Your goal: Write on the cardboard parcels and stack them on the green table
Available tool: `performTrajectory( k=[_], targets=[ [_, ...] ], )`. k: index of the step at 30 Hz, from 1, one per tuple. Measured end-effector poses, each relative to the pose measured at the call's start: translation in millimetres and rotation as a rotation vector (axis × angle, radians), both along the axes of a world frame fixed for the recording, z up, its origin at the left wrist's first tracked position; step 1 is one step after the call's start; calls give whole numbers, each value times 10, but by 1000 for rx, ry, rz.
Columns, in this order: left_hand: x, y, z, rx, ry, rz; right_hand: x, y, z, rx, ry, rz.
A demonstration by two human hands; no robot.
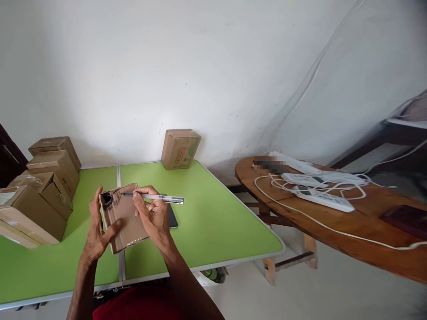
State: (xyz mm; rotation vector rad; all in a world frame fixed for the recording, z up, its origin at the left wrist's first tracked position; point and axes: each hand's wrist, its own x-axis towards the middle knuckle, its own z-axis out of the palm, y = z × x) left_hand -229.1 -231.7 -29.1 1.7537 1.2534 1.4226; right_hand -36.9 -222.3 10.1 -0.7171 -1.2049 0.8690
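Observation:
My left hand grips a small cardboard box from its left side and holds it tilted above the green table. My right hand holds a clear-barrelled pen with its tip pointing left, touching the box's top near a dark scribbled patch. A dark flat phone-like object lies on the table, partly hidden behind my right hand.
Several cardboard boxes are stacked at the table's left end. One more box stands against the white wall. A round wooden table to the right carries white power strips and cables.

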Motion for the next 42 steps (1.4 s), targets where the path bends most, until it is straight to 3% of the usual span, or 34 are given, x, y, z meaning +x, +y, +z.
performTrajectory(
  k=[6,8,10,11,13,15,17,23,30,34,38,42],
  targets=[
    [-18,11,-12,5,1,7,-32,117,50,28,63,84],
    [-36,13,1,-20,-17,-1,81,191,62,40,153,19],
    [-49,18,16,-46,-50,-6,276,300,40,41,192,-147],
    [-53,23,24,-52,-63,-3,389,360,11,5,135,-243],
    [-57,37,39,-56,-74,14,599,467,-84,-166,-229,-373],
    [-57,54,53,-62,-67,27,718,530,-225,-377,-684,-375],
    [-55,69,70,-73,-55,33,710,545,-398,-508,-964,-307],
    [-53,92,113,-84,-49,24,345,467,-850,-627,-1187,-153],
    [-60,99,103,-99,-42,42,255,365,-905,-634,-1252,-140],
    [-69,108,86,-86,-55,33,409,285,-864,-642,-1231,-245],
    [-80,124,75,-87,-48,18,611,287,-886,-805,-1134,-432],
    [-72,123,73,-82,-39,29,723,389,-955,-889,-1022,-422]
  ],
)
